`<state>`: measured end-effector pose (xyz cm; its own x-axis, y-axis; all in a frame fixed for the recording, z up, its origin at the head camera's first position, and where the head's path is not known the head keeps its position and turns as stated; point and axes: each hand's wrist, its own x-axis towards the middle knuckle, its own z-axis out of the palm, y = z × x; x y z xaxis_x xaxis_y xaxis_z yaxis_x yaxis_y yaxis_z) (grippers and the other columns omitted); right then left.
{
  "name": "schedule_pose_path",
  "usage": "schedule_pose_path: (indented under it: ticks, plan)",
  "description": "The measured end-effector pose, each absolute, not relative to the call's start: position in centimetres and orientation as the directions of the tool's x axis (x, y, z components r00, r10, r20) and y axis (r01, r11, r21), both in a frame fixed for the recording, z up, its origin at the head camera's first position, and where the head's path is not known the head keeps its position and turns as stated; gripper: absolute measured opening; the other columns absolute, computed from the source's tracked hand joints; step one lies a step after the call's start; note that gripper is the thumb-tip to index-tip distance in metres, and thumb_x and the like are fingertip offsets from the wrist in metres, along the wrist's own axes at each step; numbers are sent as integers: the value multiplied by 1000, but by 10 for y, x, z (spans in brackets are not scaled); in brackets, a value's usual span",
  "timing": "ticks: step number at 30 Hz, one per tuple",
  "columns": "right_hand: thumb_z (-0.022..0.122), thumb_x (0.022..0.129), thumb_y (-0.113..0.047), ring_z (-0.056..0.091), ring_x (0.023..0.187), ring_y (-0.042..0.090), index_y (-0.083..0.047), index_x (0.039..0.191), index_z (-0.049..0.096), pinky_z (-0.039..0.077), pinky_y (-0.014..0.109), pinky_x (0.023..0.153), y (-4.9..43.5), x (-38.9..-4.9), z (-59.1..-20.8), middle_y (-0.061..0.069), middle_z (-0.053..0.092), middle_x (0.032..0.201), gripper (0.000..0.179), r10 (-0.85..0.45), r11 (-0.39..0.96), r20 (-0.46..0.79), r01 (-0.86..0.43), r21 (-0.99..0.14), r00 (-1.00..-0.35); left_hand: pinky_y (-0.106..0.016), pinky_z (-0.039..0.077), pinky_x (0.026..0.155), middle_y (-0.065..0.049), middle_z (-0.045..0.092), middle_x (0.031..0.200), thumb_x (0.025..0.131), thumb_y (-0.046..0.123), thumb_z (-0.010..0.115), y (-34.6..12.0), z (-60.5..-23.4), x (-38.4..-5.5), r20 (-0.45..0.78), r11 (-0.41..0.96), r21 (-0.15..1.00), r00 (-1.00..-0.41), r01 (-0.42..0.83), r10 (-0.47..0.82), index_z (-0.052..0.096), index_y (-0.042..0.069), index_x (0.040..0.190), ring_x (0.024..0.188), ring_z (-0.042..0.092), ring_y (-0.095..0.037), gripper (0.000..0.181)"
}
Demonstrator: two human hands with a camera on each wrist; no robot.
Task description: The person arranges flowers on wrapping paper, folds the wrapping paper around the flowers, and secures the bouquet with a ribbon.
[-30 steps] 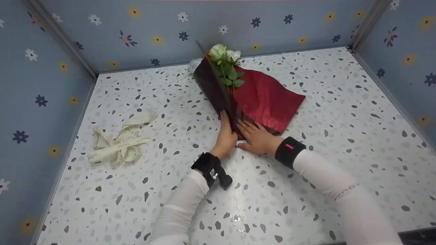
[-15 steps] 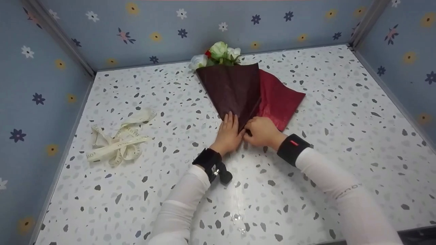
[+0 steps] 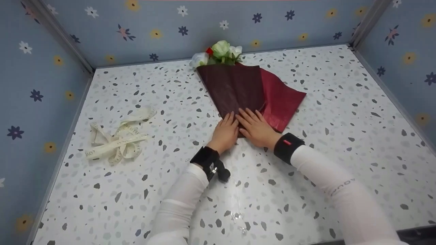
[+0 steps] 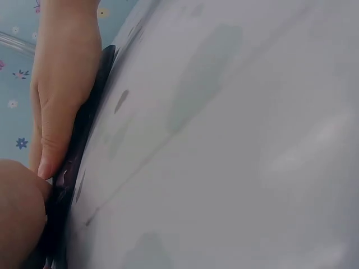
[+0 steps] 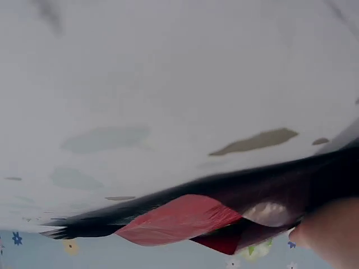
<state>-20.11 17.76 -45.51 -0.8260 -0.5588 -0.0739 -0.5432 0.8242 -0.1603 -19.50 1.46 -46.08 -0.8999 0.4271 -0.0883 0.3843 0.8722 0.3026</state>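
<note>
Dark maroon wrapping paper is folded over a bunch of flowers, hiding their stems. White, pale green and red blooms show above its top edge. My left hand lies flat on the narrow lower end of the wrap, fingers straight. Beside it my right hand presses there too, its fingers spread and pointing up the paper. The brighter red side of the sheet fans out to the right, also visible as a red flap in the right wrist view.
A cream printed ribbon lies loosely heaped on the speckled table to the left. Flower-patterned panels border the table at the back and both sides. Some small clear, shiny pieces lie near the front.
The left part of the paper has been folded rightward over the stems and leaves. My right hand has gone from pinching the fold's edge to lying flat on it, beside my left hand.
</note>
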Motion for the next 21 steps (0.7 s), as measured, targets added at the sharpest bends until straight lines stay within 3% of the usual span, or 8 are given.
schedule_pose_path:
  ticks: [5, 10, 21]
  plan:
    - [30, 103, -33, 7, 147, 31, -4, 151, 16, 2, 52, 116, 179, -202, -461, 13, 11, 159, 58, -515, 853, -151, -487, -189, -844, -45, 14, 117, -13, 14, 158, 104, 29, 30, 9, -461, -195, -129, 857, 312, -876, 410, 466, 23, 9, 151, 147, 11, -27, 51]
    - [29, 103, -34, 9, 146, 31, -5, 151, 17, 3, 53, 116, 180, -201, -467, 13, 11, 159, 57, -493, 864, -145, -461, -203, -858, -46, 10, 118, -13, 8, 159, 102, 38, 33, 3, -460, -196, -168, 844, 301, -846, 444, 505, 16, 13, 153, 147, 5, -27, 59]
    - [29, 102, -40, 7, 147, 31, -13, 151, 22, -3, 55, 115, 204, -203, -474, 12, 13, 159, 56, -441, 889, -128, -414, -197, -888, -48, 6, 118, -13, 2, 160, 101, 44, 33, 0, -461, -196, -204, 841, 271, -826, 468, 525, 21, 29, 151, 147, 0, -28, 54]
